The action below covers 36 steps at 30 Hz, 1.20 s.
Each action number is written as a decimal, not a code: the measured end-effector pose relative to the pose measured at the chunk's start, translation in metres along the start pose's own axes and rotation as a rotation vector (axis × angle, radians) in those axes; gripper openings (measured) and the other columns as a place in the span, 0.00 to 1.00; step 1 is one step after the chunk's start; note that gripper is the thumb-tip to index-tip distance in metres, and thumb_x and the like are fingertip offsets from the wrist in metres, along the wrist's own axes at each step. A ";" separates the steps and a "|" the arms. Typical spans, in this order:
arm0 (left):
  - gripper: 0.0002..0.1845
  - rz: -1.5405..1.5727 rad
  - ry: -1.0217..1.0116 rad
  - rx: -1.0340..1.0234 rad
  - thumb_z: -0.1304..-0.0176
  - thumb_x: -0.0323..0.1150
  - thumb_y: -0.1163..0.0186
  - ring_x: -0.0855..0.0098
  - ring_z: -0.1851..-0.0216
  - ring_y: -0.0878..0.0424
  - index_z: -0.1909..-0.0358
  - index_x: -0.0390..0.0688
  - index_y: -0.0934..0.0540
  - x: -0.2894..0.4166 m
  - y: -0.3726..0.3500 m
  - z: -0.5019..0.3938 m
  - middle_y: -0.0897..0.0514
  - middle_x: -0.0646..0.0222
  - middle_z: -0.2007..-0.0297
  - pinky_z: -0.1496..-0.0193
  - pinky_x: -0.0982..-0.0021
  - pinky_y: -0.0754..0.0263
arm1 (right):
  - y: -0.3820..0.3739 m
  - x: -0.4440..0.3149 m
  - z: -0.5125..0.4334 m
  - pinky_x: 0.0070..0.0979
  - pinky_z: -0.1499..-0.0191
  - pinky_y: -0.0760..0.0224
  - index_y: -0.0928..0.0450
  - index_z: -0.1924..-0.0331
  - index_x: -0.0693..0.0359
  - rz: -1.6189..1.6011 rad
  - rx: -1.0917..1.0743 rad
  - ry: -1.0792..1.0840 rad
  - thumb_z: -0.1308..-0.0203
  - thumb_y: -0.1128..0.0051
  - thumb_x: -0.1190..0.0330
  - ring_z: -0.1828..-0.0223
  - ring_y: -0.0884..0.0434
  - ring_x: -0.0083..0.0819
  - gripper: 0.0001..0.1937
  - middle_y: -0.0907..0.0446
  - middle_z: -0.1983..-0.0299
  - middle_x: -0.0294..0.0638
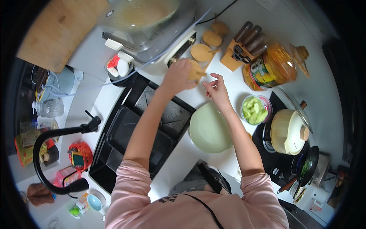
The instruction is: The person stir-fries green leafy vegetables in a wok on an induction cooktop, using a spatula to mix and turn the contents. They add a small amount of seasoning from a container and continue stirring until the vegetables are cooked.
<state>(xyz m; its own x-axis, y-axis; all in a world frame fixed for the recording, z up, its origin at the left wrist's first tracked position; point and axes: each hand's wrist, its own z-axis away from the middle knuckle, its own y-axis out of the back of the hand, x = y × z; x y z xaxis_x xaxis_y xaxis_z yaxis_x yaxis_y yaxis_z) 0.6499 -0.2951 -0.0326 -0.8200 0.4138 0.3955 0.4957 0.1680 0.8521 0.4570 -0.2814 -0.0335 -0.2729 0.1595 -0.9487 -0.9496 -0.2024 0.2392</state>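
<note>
My left hand (177, 75), slightly blurred, is wrapped around the side of the nearest seasoning jar (195, 71), which has a round wooden lid. Part of that jar is hidden behind the fingers. A short way to its right, my right hand (216, 91) hovers with fingers loosely curled and apart, holding nothing. Beneath my right wrist sits a large pale green bowl (210, 128) on the white counter. Further wooden-lidded jars (201, 52) stand in a row behind the one at my left hand, with a small wooden spoon handle (202, 74) at its lid.
A black sink (137, 126) lies under my left forearm. To the right are a knife block (231, 57), an oil jug (270, 68), a tub of cut green vegetable (253, 110), a lidded cream pot (286, 131) and a frying pan (308, 166). A transparent-lidded appliance (151, 25) stands behind.
</note>
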 end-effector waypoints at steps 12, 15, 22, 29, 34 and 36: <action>0.36 0.526 0.363 0.009 0.62 0.40 0.27 0.61 0.46 0.30 0.51 0.40 0.34 -0.010 -0.004 0.001 0.29 0.58 0.50 0.43 0.66 0.36 | -0.030 -0.001 -0.036 0.13 0.73 0.41 0.23 0.53 0.65 -0.158 0.069 0.111 0.37 0.47 0.68 0.76 0.35 0.15 0.12 0.31 0.77 0.28; 0.38 0.809 0.415 0.203 0.57 0.36 0.29 0.66 0.44 0.32 0.44 0.41 0.37 -0.017 -0.020 0.012 0.30 0.61 0.47 0.43 0.69 0.36 | -0.029 0.001 -0.038 0.16 0.68 0.36 0.22 0.55 0.66 -0.058 0.107 0.158 0.38 0.46 0.71 0.74 0.34 0.19 0.10 0.29 0.73 0.32; 0.42 1.379 0.590 0.260 0.51 0.30 0.31 0.65 0.39 0.36 0.35 0.43 0.45 -0.026 -0.006 0.030 0.37 0.60 0.40 0.39 0.66 0.39 | -0.017 -0.007 -0.041 0.21 0.66 0.33 0.23 0.57 0.65 0.141 0.133 0.312 0.38 0.48 0.71 0.73 0.29 0.27 0.09 0.28 0.71 0.42; 0.39 1.426 0.537 0.278 0.47 0.31 0.35 0.64 0.39 0.35 0.35 0.45 0.44 -0.026 -0.015 0.040 0.36 0.60 0.40 0.42 0.67 0.36 | -0.026 -0.010 -0.038 0.30 0.64 0.30 0.24 0.59 0.65 0.274 0.122 0.402 0.39 0.49 0.73 0.69 0.24 0.43 0.07 0.25 0.68 0.48; 0.39 1.441 0.525 0.282 0.47 0.31 0.35 0.65 0.39 0.34 0.35 0.45 0.44 -0.025 -0.012 0.040 0.35 0.60 0.41 0.42 0.68 0.35 | -0.030 -0.009 -0.040 0.30 0.65 0.30 0.24 0.60 0.65 0.277 0.088 0.392 0.40 0.49 0.73 0.71 0.24 0.44 0.07 0.24 0.67 0.49; 0.39 1.436 0.521 0.285 0.47 0.31 0.35 0.65 0.39 0.34 0.35 0.45 0.45 -0.023 -0.011 0.039 0.35 0.60 0.41 0.42 0.68 0.35 | -0.031 -0.009 -0.040 0.29 0.66 0.30 0.23 0.59 0.66 0.244 0.090 0.399 0.40 0.49 0.73 0.73 0.24 0.40 0.07 0.24 0.68 0.49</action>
<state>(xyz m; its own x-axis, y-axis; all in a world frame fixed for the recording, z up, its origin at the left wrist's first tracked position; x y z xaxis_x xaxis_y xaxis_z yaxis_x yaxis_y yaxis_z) 0.6751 -0.2713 -0.0644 0.3986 0.0353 0.9165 0.9109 0.1009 -0.4000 0.4949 -0.3158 -0.0404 -0.4259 -0.2693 -0.8638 -0.8796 -0.1003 0.4650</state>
